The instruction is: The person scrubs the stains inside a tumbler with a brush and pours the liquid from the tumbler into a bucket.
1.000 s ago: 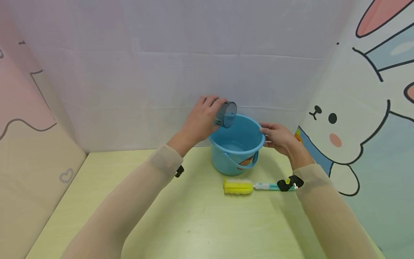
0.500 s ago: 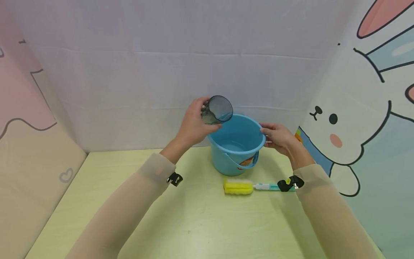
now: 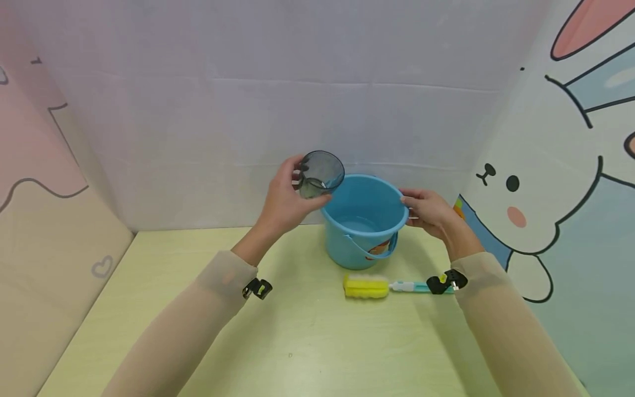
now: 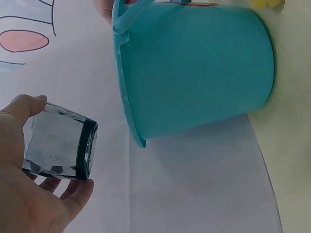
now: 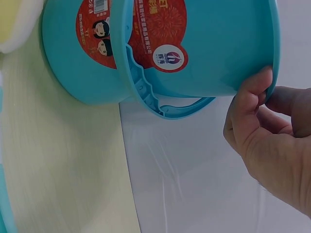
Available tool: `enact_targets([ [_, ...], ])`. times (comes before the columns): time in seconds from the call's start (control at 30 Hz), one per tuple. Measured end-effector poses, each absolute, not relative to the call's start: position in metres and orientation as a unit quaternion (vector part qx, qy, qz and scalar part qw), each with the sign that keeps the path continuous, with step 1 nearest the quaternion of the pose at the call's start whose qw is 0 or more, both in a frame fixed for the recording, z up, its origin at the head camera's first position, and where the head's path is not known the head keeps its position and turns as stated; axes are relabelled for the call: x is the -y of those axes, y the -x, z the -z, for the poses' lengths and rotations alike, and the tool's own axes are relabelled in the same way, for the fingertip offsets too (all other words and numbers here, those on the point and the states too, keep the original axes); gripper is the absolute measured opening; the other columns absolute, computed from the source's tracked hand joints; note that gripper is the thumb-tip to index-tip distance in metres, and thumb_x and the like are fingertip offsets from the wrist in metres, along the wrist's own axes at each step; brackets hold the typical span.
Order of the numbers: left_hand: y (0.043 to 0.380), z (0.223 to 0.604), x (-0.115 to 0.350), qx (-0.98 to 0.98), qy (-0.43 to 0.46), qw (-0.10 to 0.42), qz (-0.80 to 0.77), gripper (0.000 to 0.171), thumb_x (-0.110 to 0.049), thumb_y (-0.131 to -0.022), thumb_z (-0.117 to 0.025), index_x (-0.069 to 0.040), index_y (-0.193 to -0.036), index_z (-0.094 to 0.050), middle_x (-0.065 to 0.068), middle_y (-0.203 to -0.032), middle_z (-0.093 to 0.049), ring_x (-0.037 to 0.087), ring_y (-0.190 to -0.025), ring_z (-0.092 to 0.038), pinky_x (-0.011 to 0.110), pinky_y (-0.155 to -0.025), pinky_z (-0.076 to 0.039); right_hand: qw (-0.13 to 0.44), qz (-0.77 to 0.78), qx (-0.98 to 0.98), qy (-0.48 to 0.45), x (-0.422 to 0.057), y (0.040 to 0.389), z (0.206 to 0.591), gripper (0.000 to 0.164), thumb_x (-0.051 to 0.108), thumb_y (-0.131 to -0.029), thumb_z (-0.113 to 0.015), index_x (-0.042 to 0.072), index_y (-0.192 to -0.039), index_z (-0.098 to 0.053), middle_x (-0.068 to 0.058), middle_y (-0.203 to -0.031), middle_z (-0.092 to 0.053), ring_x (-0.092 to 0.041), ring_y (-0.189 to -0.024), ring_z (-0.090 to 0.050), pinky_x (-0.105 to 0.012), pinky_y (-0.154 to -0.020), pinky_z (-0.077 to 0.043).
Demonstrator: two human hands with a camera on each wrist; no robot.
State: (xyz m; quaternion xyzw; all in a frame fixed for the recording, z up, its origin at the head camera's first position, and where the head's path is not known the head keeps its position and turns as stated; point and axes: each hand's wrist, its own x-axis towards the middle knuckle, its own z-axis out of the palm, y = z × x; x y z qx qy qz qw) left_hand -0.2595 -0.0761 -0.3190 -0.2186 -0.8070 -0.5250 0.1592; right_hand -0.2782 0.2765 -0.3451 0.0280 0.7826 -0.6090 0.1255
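My left hand [image 3: 285,201] grips a clear dark-grey tumbler [image 3: 321,173], its mouth tilted slightly toward the head camera. In the left wrist view the thumb and fingers wrap the sides of the tumbler [image 4: 60,141]. It is held just above and left of the rim of a blue bucket [image 3: 347,245]. On the bucket's right side my right hand [image 3: 429,212] pinches the rim. The right wrist view shows thumb and fingers on either side of that rim, beside the hanging handle [image 5: 141,90] and a red label [image 5: 160,29].
A brush with a yellow sponge head [image 3: 366,287] and white-and-teal handle [image 3: 404,286] lies on the pale yellow table [image 3: 297,331] in front of the bucket. Behind stands a white cloth backdrop [image 3: 248,121]; a rabbit-printed panel [image 3: 555,182] borders the right.
My left hand has moved left with the tumbler and turned it from tipped toward the bucket to nearer upright. The right hand keeps its place on the rim.
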Motion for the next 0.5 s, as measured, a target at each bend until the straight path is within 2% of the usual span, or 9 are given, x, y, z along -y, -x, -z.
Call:
enact_targets([
  [0.3,0.244,0.332,0.093,0.796,0.212,0.159,0.545,0.086,-0.022,-0.082,-0.094,-0.013,-0.154,-0.046,0.006,-0.141,-0.057,0.025,-0.123,-0.056,0.043,-0.102,-0.051,0.128,0.610,-0.781,-0.027,-0.276,0.278,0.343,0.055,0.023,-0.116,-0.046,0.007,-0.167,-0.031,-0.022,-0.152,-0.049,-0.020,-0.105,-0.067,-0.026,-0.081,-0.059],
  [0.5,0.235,0.340,0.101,0.794,0.203,0.151,0.553,0.086,-0.022,-0.081,-0.095,-0.013,-0.152,-0.048,0.005,-0.139,-0.059,0.026,-0.124,-0.057,0.044,-0.106,-0.051,0.129,0.610,-0.781,-0.026,-0.277,0.277,0.343,0.055,0.022,-0.116,-0.046,0.006,-0.167,-0.031,-0.022,-0.150,-0.050,-0.021,-0.105,-0.068,-0.026,-0.081,-0.059],
])
